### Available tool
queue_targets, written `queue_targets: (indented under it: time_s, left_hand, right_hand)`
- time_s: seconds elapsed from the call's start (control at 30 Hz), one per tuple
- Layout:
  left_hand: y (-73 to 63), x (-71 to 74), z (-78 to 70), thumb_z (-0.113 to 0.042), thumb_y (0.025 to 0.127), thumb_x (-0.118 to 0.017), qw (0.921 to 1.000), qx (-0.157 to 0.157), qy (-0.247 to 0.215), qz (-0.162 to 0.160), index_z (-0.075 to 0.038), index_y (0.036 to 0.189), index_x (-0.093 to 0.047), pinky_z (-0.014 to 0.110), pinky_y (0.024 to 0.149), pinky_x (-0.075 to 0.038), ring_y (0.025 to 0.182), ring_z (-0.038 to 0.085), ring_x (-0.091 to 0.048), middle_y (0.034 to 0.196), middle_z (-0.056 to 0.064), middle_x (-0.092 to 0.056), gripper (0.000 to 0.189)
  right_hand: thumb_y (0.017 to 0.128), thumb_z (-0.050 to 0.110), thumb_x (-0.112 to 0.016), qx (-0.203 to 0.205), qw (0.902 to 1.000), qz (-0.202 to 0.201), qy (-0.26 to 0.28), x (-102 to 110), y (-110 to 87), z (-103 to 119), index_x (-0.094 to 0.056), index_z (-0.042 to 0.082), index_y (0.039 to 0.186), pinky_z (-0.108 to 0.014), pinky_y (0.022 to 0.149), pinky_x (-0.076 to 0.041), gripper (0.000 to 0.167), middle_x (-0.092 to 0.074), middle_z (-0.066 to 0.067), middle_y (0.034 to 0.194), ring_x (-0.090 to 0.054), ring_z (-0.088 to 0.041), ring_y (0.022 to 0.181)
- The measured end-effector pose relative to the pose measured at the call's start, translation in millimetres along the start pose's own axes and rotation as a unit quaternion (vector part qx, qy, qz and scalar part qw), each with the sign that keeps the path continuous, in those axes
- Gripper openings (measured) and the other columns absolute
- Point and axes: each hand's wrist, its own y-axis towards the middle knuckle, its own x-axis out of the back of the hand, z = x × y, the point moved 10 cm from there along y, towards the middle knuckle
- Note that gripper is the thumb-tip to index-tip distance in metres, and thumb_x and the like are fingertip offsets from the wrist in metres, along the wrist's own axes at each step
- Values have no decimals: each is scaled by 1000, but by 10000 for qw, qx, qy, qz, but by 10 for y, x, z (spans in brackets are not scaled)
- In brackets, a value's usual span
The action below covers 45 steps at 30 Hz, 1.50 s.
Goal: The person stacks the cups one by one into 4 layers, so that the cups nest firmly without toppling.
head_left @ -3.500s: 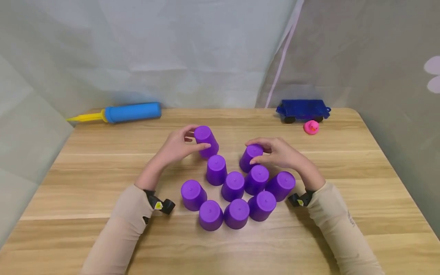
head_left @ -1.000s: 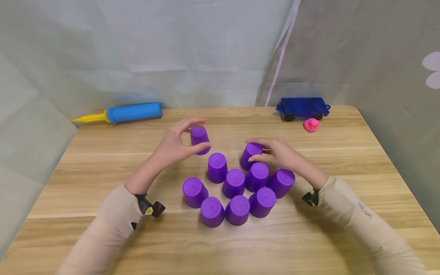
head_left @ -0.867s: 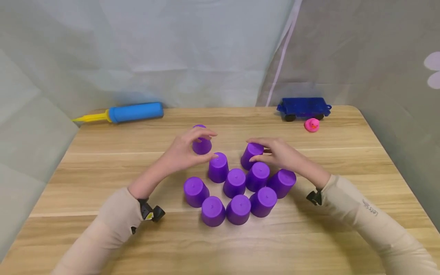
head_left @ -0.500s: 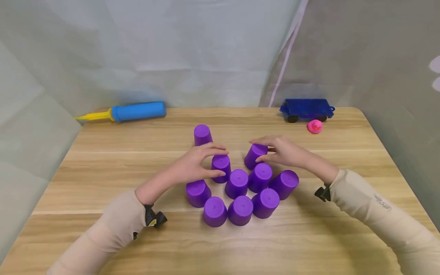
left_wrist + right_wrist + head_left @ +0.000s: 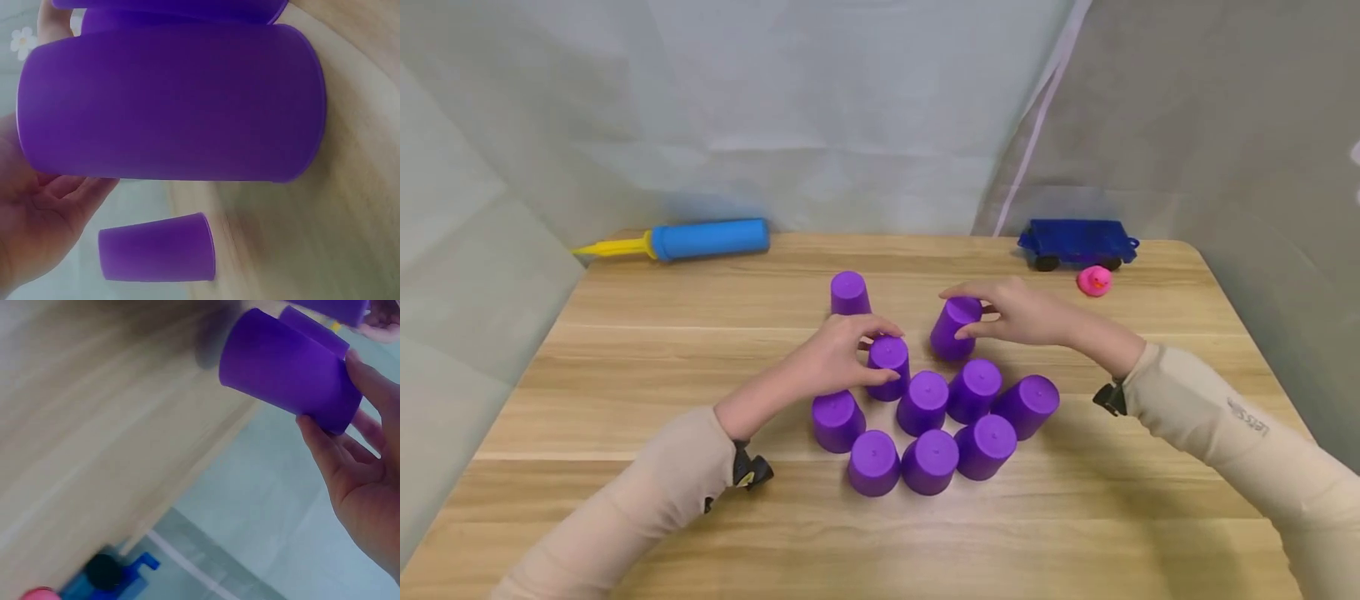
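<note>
Several purple cups stand upside down on the wooden table. In the head view my left hand (image 5: 831,358) has its thumb and fingers round a purple cup (image 5: 889,357) in the left part of the group. My right hand (image 5: 1026,312) pinches another purple cup (image 5: 953,333) at its upper end. In the right wrist view that held cup (image 5: 287,369) is tilted, with its rim off the table and a shadow beneath. A lone cup (image 5: 849,292) stands behind my left hand, its lower part hidden. One cup (image 5: 175,103) fills much of the left wrist view.
Closer to me are more upside-down cups, among them a front one (image 5: 930,461) and a right one (image 5: 1028,404). At the back left lies a blue and yellow hand pump (image 5: 711,239). A dark blue toy wagon (image 5: 1077,243) and a pink rubber duck (image 5: 1094,281) stand back right.
My left hand has let go of the rear-left cup and come forward to grip a nearer one. My right hand has raised its cup and shifted it slightly back, away from the group.
</note>
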Motion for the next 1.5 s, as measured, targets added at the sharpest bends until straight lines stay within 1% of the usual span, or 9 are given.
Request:
queue_targets:
  time_s: [0.13,0.23,0.43,0.63,0.8,0.93,1.1,1.4,1.5]
  left_hand:
    - [2,-5,99,-13,67,-83,9979,528,-359,-69,1,106,-63,21,80,-54,97,22,-64,102,11,-67,46]
    - [-2,-12,141,-13,66,-84,9961,707,-501,-185,0,105,-63,21,80,-54,97,21,-64,100,10,-67,46]
    - [-5,-36,144,-14,66,-84,9950,721,-595,-355,-2,105,-65,23,79,-55,96,21,-64,99,9,-64,44]
    - [3,-50,105,-13,66,-85,9952,736,-506,-399,0,106,-65,24,74,-56,89,24,-65,99,12,-61,47]
    - [19,-76,126,-16,64,-86,9935,930,-500,-426,0,103,-62,27,74,-57,84,23,-67,97,12,-65,48]
    - [29,-79,155,-17,62,-87,9921,1034,-517,-481,-1,101,-60,24,72,-57,81,21,-68,95,12,-67,50]
    - [44,-57,134,-17,62,-87,9935,925,-477,-464,0,99,-60,22,70,-56,81,20,-66,92,11,-67,49]
    - [46,-52,120,-17,61,-88,9934,953,-499,-392,-1,98,-60,25,71,-57,80,18,-66,91,10,-67,49]
    - [53,-52,111,-18,61,-88,9938,924,-479,-393,-1,98,-61,27,71,-57,79,18,-66,90,10,-66,49]
  right_hand:
    - [83,21,-71,-25,9998,-178,45,64,197,43,-52,0,129,-36,79,-56,54,-61,-15,120,-63,-25,101]
    - [82,21,-73,-73,9996,-271,40,61,347,54,-52,0,127,-34,79,-56,54,-62,-15,117,-63,-24,101]
    - [80,26,-75,-16,9992,-387,-99,17,573,71,-55,-1,120,-33,78,-56,53,-65,-14,109,-64,-22,93]
    - [80,27,-75,-48,9994,-222,-274,-63,707,17,-57,0,119,-31,75,-54,51,-64,-12,110,-63,-20,87]
    - [81,26,-74,59,9994,-89,-329,-132,748,-9,-56,-1,117,-32,70,-52,48,-64,-13,107,-59,-21,80]
    - [81,28,-73,26,9994,-106,-332,-145,755,-26,-56,-1,117,-32,70,-51,49,-64,-13,107,-59,-21,79]
    - [81,28,-73,1,9996,-77,-277,-141,767,-14,-56,-1,116,-31,71,-51,49,-64,-12,108,-59,-20,80]
    - [82,27,-72,-198,9991,-54,-371,-162,767,19,-54,-1,119,-33,73,-51,51,-63,-14,111,-58,-22,82]
    - [82,26,-72,-208,9988,-58,-432,-170,761,35,-53,-2,120,-35,77,-51,51,-62,-15,113,-59,-24,87]
